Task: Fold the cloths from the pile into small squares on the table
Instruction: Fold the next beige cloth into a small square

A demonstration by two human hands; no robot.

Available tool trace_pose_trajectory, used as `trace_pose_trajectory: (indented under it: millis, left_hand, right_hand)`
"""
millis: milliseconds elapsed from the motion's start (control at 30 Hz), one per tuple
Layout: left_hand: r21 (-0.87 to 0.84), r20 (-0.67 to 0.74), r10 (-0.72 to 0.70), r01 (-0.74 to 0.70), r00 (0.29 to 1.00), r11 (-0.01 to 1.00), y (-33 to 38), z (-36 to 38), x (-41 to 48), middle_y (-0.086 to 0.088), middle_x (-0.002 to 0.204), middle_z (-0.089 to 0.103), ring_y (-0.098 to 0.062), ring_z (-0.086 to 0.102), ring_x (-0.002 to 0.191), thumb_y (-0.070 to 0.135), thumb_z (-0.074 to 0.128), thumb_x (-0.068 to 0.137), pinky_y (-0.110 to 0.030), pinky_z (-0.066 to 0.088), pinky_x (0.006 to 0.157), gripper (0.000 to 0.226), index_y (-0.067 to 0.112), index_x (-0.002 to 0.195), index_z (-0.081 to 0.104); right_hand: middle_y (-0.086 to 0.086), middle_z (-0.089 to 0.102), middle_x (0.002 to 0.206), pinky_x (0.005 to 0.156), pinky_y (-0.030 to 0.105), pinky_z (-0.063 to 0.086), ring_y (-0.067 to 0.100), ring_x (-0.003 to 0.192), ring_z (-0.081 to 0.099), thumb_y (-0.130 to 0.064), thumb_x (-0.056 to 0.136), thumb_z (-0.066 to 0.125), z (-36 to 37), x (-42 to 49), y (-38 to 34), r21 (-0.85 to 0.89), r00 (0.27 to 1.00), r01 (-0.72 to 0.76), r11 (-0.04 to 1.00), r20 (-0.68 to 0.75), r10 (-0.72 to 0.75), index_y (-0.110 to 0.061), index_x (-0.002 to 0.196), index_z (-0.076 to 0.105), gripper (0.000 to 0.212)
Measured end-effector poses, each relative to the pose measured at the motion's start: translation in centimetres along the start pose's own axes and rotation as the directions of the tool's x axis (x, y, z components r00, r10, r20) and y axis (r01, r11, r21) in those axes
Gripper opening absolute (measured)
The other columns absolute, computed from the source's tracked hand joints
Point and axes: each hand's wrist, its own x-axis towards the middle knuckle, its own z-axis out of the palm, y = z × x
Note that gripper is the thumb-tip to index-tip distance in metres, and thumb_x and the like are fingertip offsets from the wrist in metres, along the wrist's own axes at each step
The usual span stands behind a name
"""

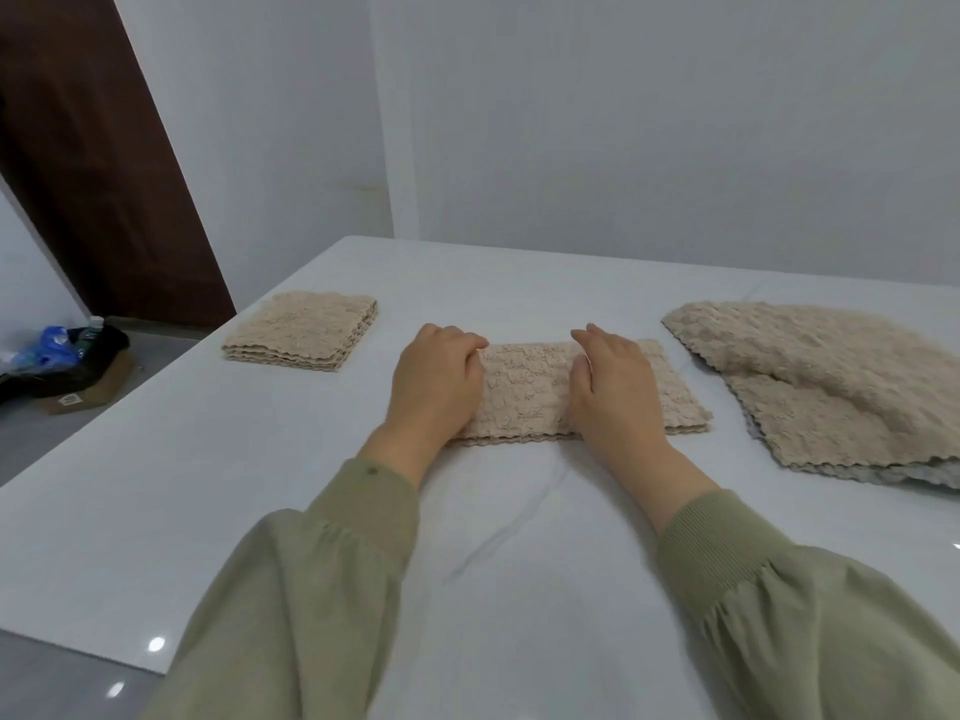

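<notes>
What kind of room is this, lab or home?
Likely a spare room in a home or small office, not a lab: bare white walls, brown door, cardboard box and bottle on the floor.

Plain domestic-looking room, bare white walls (623, 122), dark wood door (93, 148) at left, glossy grey floor (31, 439), white table (208, 485) set against the wall, cardboard box (98, 392), blue plastic bags (41, 348) and bottle (95, 324) on floor by door

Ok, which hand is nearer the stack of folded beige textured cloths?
Left. The left hand sits just right of the folded beige cloth stack; the right hand is farther right.
</notes>
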Motion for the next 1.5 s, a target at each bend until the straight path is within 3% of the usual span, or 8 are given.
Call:
trace_pose_trajectory:
  millis: [100, 367, 700, 833, 900, 1033, 1233, 1500]
  left_hand:
    - [0.134, 0.088, -0.009, -0.003, 0.996, 0.991, 0.2, 2.0, 0.7, -0.002, 0.135, 0.054, -0.023, 0.035, 0.132, 0.017, 0.036, 0.097, -0.035, 0.027, 0.105, 0.039, 0.013, 0.133, 0.051]
    - [0.335, 0.46, -0.211, 0.052, 0.862, 0.941, -0.6, 3.9, 1.2, 0.005, 0.16, 0.0, -0.022, -0.006, 0.146, 0.042, 0.014, 0.1, -0.049, -0.001, 0.116, 0.055, 0.025, 0.151, 0.006]
    - [0.435, 0.397, -0.316, 0.126, 0.862, 0.892, -0.4, 3.3, 0.9, 0.003, 0.16, -0.001, -0.025, -0.014, 0.145, 0.05, 0.014, 0.097, -0.057, -0.008, 0.112, 0.061, 0.023, 0.151, 0.007]
    - [0.347, 0.208, -0.034, -0.041, 0.978, 0.937, 3.2, 4.2, 1.9, 0.001, 0.16, -0.002, -0.027, -0.012, 0.145, 0.038, 0.019, 0.099, -0.054, -0.004, 0.114, 0.057, 0.022, 0.151, 0.002]
    - [0.282, 0.257, 0.052, -0.126, 0.965, 0.951, 4.7, 5.2, 2.3, 0.002, 0.16, -0.003, -0.025, -0.013, 0.145, 0.038, 0.018, 0.099, -0.052, -0.004, 0.115, 0.056, 0.025, 0.151, 0.001]
    - [0.284, 0.519, -0.109, -0.051, 0.848, 0.957, 3.9, 6.6, 2.2, 0.006, 0.159, -0.004, -0.024, -0.01, 0.146, 0.053, 0.014, 0.097, -0.053, -0.005, 0.114, 0.059, 0.031, 0.151, 0.003]
    - [0.334, 0.517, -0.196, 0.015, 0.833, 0.942, 1.0, 4.4, 1.3, 0.006, 0.159, -0.008, -0.022, -0.01, 0.146, 0.061, 0.014, 0.095, -0.052, -0.005, 0.114, 0.065, 0.031, 0.151, 0.0]
    - [0.115, 0.379, -0.068, 0.026, 0.923, 0.993, -1.8, 0.4, -1.3, 0.003, 0.155, 0.021, -0.018, 0.005, 0.145, 0.051, 0.046, 0.092, -0.045, 0.007, 0.117, 0.063, 0.023, 0.146, 0.029]
  right_hand:
    - [0.013, 0.045, 0.143, 0.113, 0.043, 0.025, 0.028, 0.135, 0.036, -0.018, 0.093, 0.029, 0.9, 1.6, -0.3, -0.041, 1.0, 0.01, 0.999, 0.02, -0.009, -0.007, 0.135, 0.047, 0.047]
    - [-0.004, 0.012, 0.159, 0.115, 0.053, 0.004, 0.018, 0.146, 0.009, -0.036, 0.1, 0.017, 3.3, 3.2, 0.5, -0.308, 0.858, 0.097, 0.946, 0.508, 0.077, -0.028, 0.149, 0.018, 0.05]
    - [-0.004, 0.005, 0.16, 0.114, 0.053, 0.002, 0.017, 0.146, 0.003, -0.037, 0.1, 0.013, 0.2, 4.1, 6.0, -0.425, 0.845, -0.103, 0.9, 0.44, 0.304, -0.024, 0.151, 0.012, 0.053]
    - [-0.003, 0.005, 0.159, 0.114, 0.053, 0.004, 0.018, 0.146, 0.004, -0.037, 0.099, 0.013, 0.4, 4.1, 6.0, -0.429, 0.853, -0.096, 0.898, 0.429, 0.296, -0.023, 0.151, 0.013, 0.053]
    - [-0.003, 0.005, 0.16, 0.114, 0.053, 0.005, 0.018, 0.146, 0.004, -0.037, 0.1, 0.013, 0.4, 4.1, 6.1, -0.432, 0.855, -0.093, 0.897, 0.427, 0.294, -0.023, 0.151, 0.012, 0.053]
    - [-0.004, 0.004, 0.16, 0.114, 0.054, 0.003, 0.017, 0.146, 0.003, -0.036, 0.099, 0.013, 0.4, 4.1, 6.1, -0.425, 0.853, -0.101, 0.9, 0.429, 0.298, -0.024, 0.151, 0.011, 0.053]
    - [-0.002, 0.007, 0.159, 0.114, 0.056, 0.0, 0.019, 0.146, 0.004, -0.033, 0.099, 0.014, 0.2, 3.8, 6.1, -0.395, 0.865, -0.124, 0.91, 0.407, 0.294, -0.024, 0.151, 0.014, 0.053]
    - [0.015, 0.037, 0.147, 0.113, 0.05, 0.015, 0.03, 0.138, 0.028, -0.024, 0.095, 0.037, -0.9, 1.2, 3.9, -0.254, 0.991, -0.104, 0.962, 0.05, 0.12, -0.007, 0.135, 0.046, 0.044]
